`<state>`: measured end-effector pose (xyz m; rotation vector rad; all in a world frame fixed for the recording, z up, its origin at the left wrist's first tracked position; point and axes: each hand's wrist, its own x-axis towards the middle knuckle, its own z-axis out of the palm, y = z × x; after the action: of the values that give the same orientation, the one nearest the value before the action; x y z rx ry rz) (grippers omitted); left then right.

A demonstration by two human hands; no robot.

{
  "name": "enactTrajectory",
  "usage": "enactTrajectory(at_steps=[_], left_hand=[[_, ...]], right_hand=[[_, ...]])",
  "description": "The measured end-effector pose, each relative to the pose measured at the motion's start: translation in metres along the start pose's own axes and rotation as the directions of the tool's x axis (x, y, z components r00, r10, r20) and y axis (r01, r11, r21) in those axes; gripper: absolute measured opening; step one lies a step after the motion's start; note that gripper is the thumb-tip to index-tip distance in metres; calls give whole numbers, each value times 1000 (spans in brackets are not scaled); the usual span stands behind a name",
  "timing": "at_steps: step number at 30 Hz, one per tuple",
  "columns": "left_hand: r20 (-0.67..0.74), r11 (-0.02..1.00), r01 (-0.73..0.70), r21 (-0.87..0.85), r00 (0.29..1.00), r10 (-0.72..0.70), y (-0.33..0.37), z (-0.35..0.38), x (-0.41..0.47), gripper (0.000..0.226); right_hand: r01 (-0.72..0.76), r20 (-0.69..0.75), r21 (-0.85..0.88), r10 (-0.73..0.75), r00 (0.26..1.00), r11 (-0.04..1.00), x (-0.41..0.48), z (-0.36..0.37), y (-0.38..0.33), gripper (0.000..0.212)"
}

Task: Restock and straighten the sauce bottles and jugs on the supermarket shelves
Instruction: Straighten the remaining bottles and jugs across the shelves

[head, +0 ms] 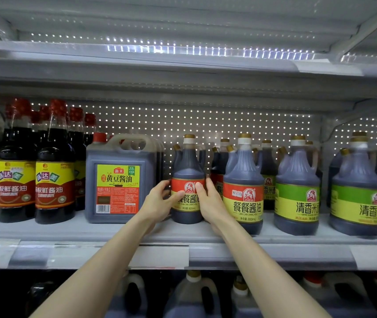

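A dark soy sauce bottle [187,171] with a gold cap and a red-and-yellow label stands upright on the middle shelf [104,232]. My left hand [160,203] grips its left side, thumb across the label. My right hand [208,200] grips its right side, thumb on the label front. A matching bottle [243,187] stands just to its right, nearer the shelf edge. More of the same bottles stand behind them, partly hidden.
A square soy sauce jug [116,180] with a handle sits left of the held bottle. Tall red-capped bottles [54,171] fill the far left. Green-labelled vinegar bottles [297,189] stand at the right. Large jugs [192,297] fill the shelf below.
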<state>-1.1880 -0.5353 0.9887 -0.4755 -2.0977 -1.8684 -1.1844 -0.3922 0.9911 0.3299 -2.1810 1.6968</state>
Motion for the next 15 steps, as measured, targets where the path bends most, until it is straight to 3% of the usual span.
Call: enactTrajectory(at_steps=[15], left_hand=[[12, 999, 42, 19, 999, -42, 0, -1, 1, 52]], right_hand=[[-2, -14, -31, 1, 1000, 1000, -5, 0, -5, 50]])
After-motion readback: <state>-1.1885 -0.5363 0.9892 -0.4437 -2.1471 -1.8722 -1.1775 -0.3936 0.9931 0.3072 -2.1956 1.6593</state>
